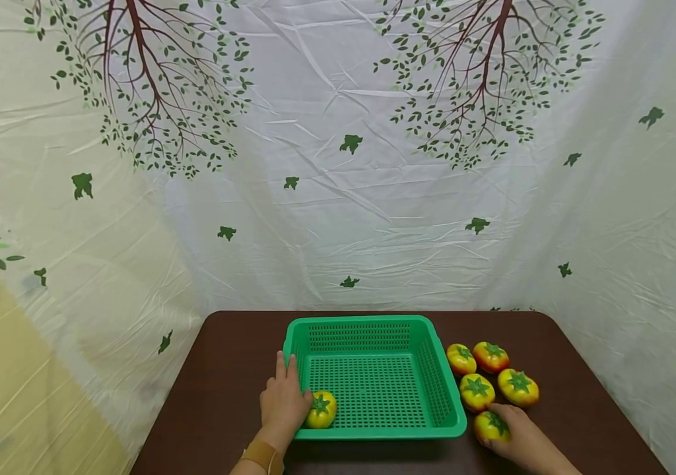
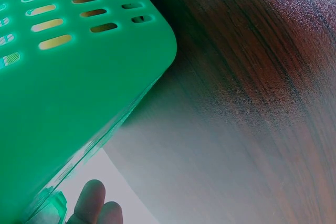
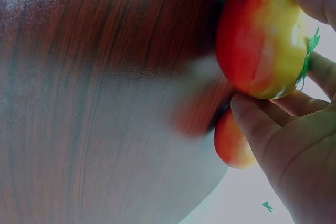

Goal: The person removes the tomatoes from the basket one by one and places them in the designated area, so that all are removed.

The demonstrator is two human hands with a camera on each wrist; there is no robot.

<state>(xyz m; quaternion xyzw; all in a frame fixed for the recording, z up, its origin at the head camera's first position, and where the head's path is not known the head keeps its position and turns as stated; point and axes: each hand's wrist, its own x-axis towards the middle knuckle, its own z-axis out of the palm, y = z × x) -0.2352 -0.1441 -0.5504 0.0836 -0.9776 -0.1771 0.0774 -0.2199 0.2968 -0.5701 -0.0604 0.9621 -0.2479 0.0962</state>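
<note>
My left hand lies over the left rim of a green plastic basket, its fingers straight along the edge and the thumb on the inner side. Right beside that thumb, a yellow tomato with a green star-shaped top sits in the basket's front left corner. To the right of the basket, my right hand grips a yellow-red tomato between thumb and fingers. The right wrist view shows its red underside turned toward the tabletop. Two fingertips of the left hand show past the basket wall in the left wrist view.
Several more tomatoes cluster on the dark brown wooden table, close to the basket's right side. A white curtain printed with trees and leaves hangs behind the table and along both sides.
</note>
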